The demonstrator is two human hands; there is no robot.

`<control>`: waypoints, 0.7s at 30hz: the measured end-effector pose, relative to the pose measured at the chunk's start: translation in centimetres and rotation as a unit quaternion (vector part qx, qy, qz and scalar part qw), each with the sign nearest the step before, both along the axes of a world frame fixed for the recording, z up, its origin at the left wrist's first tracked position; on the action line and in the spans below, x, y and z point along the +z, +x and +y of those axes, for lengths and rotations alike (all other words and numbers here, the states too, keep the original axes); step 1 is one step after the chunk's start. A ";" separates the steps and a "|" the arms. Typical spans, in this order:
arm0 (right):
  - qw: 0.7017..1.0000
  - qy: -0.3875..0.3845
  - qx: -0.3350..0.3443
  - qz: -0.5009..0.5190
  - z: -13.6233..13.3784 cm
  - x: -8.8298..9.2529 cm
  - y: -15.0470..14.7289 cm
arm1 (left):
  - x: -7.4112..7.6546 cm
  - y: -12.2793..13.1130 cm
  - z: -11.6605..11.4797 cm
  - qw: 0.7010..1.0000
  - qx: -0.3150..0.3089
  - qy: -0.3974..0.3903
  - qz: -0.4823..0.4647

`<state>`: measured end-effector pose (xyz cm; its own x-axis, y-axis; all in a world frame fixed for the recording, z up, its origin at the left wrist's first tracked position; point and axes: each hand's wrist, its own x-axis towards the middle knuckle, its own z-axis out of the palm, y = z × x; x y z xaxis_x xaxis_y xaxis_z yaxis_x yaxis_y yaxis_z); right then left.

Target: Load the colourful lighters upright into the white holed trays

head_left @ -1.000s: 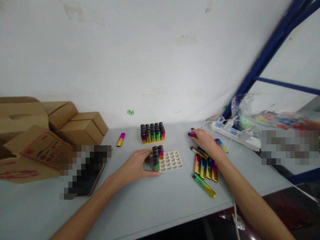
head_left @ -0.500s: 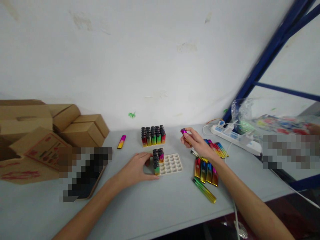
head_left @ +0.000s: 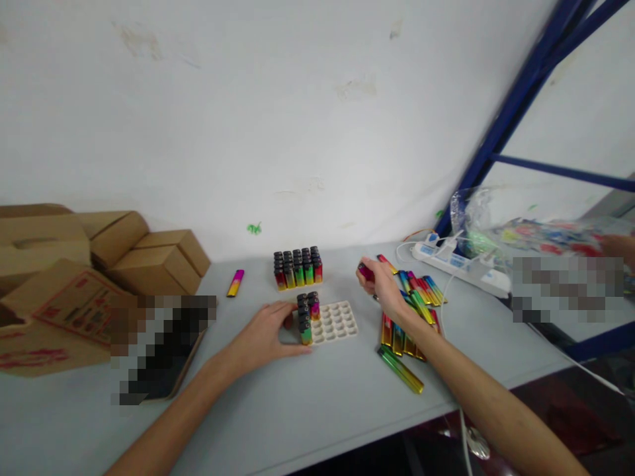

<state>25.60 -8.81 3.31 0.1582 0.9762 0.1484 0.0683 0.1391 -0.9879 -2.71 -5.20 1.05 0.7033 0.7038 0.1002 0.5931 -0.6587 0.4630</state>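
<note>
My left hand (head_left: 268,330) is curved round the left end of a white tray (head_left: 342,320), thumb along the front and fingers behind. Several lighters (head_left: 304,324) with black tops stand upright in the tray's left pockets, beside that hand. To the right of the tray, my right hand (head_left: 381,281) is closed round a lighter (head_left: 366,270); its purple end shows and the rest is hidden by the fingers. Under and around my right forearm lie loose lighters (head_left: 397,337) in shiny rainbow colours. Nearest the front edge lies a green and yellow lighter (head_left: 401,370).
Behind the tray stands a full block of lighters (head_left: 297,270). A pink and yellow lighter (head_left: 235,283) lies alone further left. Cardboard boxes (head_left: 163,264) occupy the left side. A white power strip (head_left: 461,270) with cables and a plastic bag (head_left: 540,231) are at right.
The whole view has shifted slightly. My right hand has turned the lighter, so less of it shows between the fingers. My left hand stays at the tray.
</note>
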 end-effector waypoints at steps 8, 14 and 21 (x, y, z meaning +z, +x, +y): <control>0.997 -0.032 -0.045 0.061 0.2 0.3 -0.3 | -0.1 0.0 0.2 1.000 -0.001 0.005 0.010; 0.994 -0.037 0.003 0.099 0.5 0.0 -0.3 | -0.4 -0.1 0.2 1.000 -0.003 0.007 0.000; 0.989 0.021 0.069 0.125 0.3 0.0 -0.7 | 0.1 0.1 0.1 1.000 -0.011 0.001 0.007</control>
